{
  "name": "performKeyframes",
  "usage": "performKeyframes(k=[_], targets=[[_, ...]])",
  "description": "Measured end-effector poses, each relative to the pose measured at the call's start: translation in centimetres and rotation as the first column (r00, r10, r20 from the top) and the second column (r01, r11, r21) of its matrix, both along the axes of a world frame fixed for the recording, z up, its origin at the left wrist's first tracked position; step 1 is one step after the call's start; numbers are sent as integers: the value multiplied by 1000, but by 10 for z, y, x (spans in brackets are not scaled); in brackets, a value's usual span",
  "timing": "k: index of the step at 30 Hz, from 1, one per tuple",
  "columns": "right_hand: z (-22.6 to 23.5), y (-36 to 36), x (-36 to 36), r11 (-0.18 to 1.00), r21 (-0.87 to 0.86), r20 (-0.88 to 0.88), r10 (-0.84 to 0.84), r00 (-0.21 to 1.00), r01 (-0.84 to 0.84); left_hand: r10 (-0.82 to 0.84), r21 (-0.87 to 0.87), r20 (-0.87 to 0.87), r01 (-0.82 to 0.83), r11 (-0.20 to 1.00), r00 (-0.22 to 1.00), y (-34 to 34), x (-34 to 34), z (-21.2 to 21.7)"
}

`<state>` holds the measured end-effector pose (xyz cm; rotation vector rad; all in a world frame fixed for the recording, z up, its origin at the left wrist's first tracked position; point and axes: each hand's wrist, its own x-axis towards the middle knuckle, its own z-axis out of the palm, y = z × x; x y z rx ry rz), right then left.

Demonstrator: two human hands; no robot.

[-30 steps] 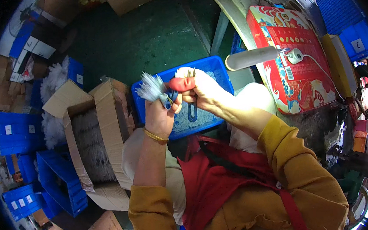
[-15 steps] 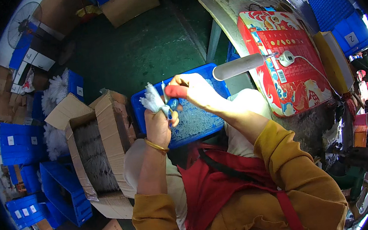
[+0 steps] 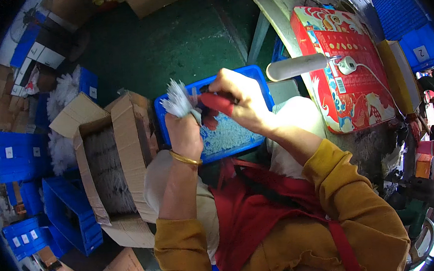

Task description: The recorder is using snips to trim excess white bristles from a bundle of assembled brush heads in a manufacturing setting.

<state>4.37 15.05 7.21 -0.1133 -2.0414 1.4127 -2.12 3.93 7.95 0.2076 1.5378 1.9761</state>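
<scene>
White bundle in curled left hand, right hand close beside.

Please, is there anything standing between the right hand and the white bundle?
I see no separate obstacle. The right hand, wearing a red finger cover, is close beside the white bundle in the left hand. The narrow space is dark, so contact is unclear.

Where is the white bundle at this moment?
In the head view, the white bundle is left of centre, gripped in the left hand and seen against the left end of the blue tray, with the right hand to its right.
</scene>
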Motion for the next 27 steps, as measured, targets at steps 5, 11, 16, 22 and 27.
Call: performKeyframes(k=[5, 11, 16, 22, 27], targets=[[1, -9, 6, 898, 439, -109, 88, 990, -32, 8, 84, 102, -17, 996, 995, -8, -8, -8], [18, 12, 6, 737, -671, 183, 268, 946, -79, -265, 316, 155, 206, 926, 952, -19, -9, -11], [17, 20, 8, 678, -652, 156, 558, 815, -339, -449, 586, 265, 228, 777, 853, -16, -14, -21], [10, 5, 6, 704, -679, 169, 427, 888, -209, -271, 442, 289, 124, 889, 918, -9, -2, -24], [3, -2, 2, 589, -800, 151, 380, 913, -112, -305, 475, 406, 85, 876, 861, -10, 1, -24]])
